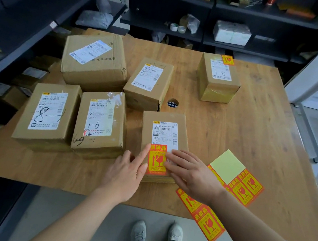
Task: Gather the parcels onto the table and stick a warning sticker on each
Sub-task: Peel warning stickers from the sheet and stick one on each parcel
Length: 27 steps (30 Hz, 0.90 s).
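Several cardboard parcels lie on the wooden table (253, 132). The nearest parcel (166, 119) bears a red and yellow warning sticker (157, 160) on its near end. My left hand (127, 170) rests flat with its index finger on the sticker's left edge. My right hand (189, 173) lies flat with fingers spread on the sticker's right side. The far right parcel (217, 81) carries a sticker (227, 60) at its far corner. Four more parcels (95, 61) (149, 82) (47, 113) (99, 124) at the left show only shipping labels.
Sheets of warning stickers (244, 188) (204, 217) lie at the table's near right, one with a bare yellow-green backing square (228, 166). A cable hole (173, 103) sits mid-table. Dark shelves (166, 26) with packages stand behind and left. My shoes (139, 233) are below.
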Available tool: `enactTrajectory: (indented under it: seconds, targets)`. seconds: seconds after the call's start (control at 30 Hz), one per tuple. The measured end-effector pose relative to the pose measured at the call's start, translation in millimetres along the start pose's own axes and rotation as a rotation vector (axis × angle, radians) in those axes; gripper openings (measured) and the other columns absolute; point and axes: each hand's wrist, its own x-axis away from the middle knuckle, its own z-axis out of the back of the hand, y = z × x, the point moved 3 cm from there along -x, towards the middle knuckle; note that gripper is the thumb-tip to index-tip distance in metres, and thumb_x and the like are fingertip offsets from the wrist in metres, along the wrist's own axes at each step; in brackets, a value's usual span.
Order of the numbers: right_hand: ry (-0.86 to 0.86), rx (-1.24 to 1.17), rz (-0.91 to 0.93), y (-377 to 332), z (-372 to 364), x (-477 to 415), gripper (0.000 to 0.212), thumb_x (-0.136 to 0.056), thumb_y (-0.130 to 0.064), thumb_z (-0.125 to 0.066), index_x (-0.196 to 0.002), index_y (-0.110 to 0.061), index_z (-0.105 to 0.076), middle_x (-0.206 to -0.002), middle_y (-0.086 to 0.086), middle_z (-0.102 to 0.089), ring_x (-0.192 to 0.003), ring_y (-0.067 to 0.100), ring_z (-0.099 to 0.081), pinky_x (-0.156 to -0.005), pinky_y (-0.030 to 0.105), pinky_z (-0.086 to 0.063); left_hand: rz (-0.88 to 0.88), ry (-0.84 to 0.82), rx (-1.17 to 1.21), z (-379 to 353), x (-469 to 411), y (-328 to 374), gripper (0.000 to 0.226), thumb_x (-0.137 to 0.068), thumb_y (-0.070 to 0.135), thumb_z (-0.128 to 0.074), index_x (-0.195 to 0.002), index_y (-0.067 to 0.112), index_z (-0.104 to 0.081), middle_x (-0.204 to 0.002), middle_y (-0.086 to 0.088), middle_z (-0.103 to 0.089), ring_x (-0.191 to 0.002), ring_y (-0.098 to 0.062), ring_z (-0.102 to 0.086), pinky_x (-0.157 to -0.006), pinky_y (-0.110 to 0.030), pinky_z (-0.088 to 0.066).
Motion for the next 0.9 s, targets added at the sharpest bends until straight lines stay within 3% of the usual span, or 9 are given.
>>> enactTrajectory:
  seconds: [0.13, 0.23, 0.33, 0.43, 0.53, 0.6, 0.73, 0.83, 0.9]
  targets:
    - [0.079, -0.193, -0.411, 10.5, 1.5, 6.8, 0.057, -0.092, -0.046, -0.055, -0.143, -0.024, -0.041, -0.151, -0.006, -0.036, -0.140, 0.012, -0.028, -0.111, 0.043, -0.036, 0.113, -0.061, 0.253, -2.5, -2.5, -4.8, 0.069, -0.096, 0.052, -0.027, -0.149, 0.030, 0.011, -0.153, -0.003, -0.026, -0.136, -0.021, -0.032, -0.106, -0.036, -0.033]
    - [0.058, -0.288, -0.647, 8.7, -9.4, 7.5, 0.076, -0.087, -0.058, -0.053, -0.149, -0.027, -0.021, -0.154, -0.013, -0.021, -0.136, 0.007, -0.030, -0.106, 0.029, -0.038, 0.102, -0.129, 0.390, -2.1, -2.1, -3.3, 0.068, -0.095, 0.051, -0.039, -0.151, 0.022, -0.015, -0.153, 0.004, -0.030, -0.137, -0.016, -0.033, -0.111, -0.037, -0.032]
    - [0.113, -0.390, -0.812, 6.4, -11.8, 9.0, 0.075, -0.084, -0.058, -0.059, -0.144, -0.023, -0.031, -0.139, -0.005, -0.045, -0.106, -0.001, -0.048, -0.085, 0.012, -0.041, 0.088, -0.119, 0.489, 2.9, 0.0, 2.6, 0.058, -0.094, 0.046, -0.046, -0.147, 0.027, -0.029, -0.146, 0.011, -0.040, -0.127, -0.012, -0.045, -0.104, -0.035, -0.040]
    - [0.235, -0.471, -0.811, 6.3, 0.3, 6.2, 0.058, -0.083, -0.055, -0.062, -0.131, -0.026, -0.047, -0.112, -0.017, -0.060, -0.086, -0.015, -0.052, -0.060, 0.001, -0.041, 0.070, -0.022, 0.538, 14.9, -3.1, 12.3, 0.054, -0.095, 0.040, -0.048, -0.146, 0.030, -0.032, -0.138, 0.017, -0.046, -0.123, -0.009, -0.048, -0.101, -0.030, -0.041]
    - [0.392, -0.473, -0.795, 17.8, 28.0, -1.0, 0.053, -0.082, -0.052, -0.065, -0.124, -0.025, -0.050, -0.089, -0.030, -0.050, -0.086, -0.008, -0.051, -0.063, 0.000, -0.040, 0.008, 0.053, 0.516, 35.7, -18.6, 28.3, 0.047, -0.095, 0.040, -0.049, -0.140, 0.031, -0.041, -0.124, 0.016, -0.057, -0.112, -0.009, -0.054, -0.093, -0.030, -0.046]
    - [0.444, -0.457, -0.824, 30.6, 49.5, -3.2, 0.058, -0.081, -0.051, -0.067, -0.129, -0.022, -0.051, -0.090, -0.027, -0.050, -0.083, -0.004, -0.051, -0.065, -0.002, -0.038, -0.025, 0.076, 0.486, 52.4, -35.2, 42.5, 0.045, -0.093, 0.044, -0.049, -0.136, 0.033, -0.044, -0.116, 0.013, -0.061, -0.101, -0.010, -0.058, -0.085, -0.030, -0.049]
    - [0.525, -0.426, -0.869, 64.4, 92.4, 9.4, 0.056, -0.080, -0.048, -0.069, -0.128, -0.021, -0.058, -0.085, -0.036, -0.052, -0.084, -0.028, -0.049, -0.062, -0.005, -0.037, -0.152, 0.082, 0.511, 77.8, -66.6, 85.8, 0.023, -0.091, 0.042, -0.054, -0.113, 0.045, -0.056, -0.101, 0.024, -0.064, -0.088, 0.008, -0.058, -0.077, -0.022, -0.049]
    - [0.570, -0.382, -0.909, 92.2, 126.5, 27.2, 0.057, -0.079, -0.051, -0.068, -0.126, -0.021, -0.060, -0.088, -0.033, -0.057, -0.079, -0.029, -0.049, -0.059, -0.005, -0.037, -0.222, 0.103, 0.498, 90.4, -88.6, 126.3, 0.018, -0.089, 0.040, -0.058, -0.091, 0.054, -0.047, -0.078, 0.047, -0.055, -0.079, 0.023, -0.052, -0.068, -0.009, -0.041]
    - [0.590, -0.319, -0.931, 113.9, 149.3, 37.5, 0.062, -0.079, -0.053, -0.066, -0.130, -0.019, -0.057, -0.088, -0.032, -0.056, -0.076, -0.023, -0.053, -0.054, -0.002, -0.038, -0.257, 0.095, 0.519, 94.9, -110.5, 156.1, 0.011, -0.090, 0.041, -0.057, -0.093, 0.051, -0.051, -0.080, 0.041, -0.059, -0.079, 0.019, -0.055, -0.070, -0.015, -0.046]
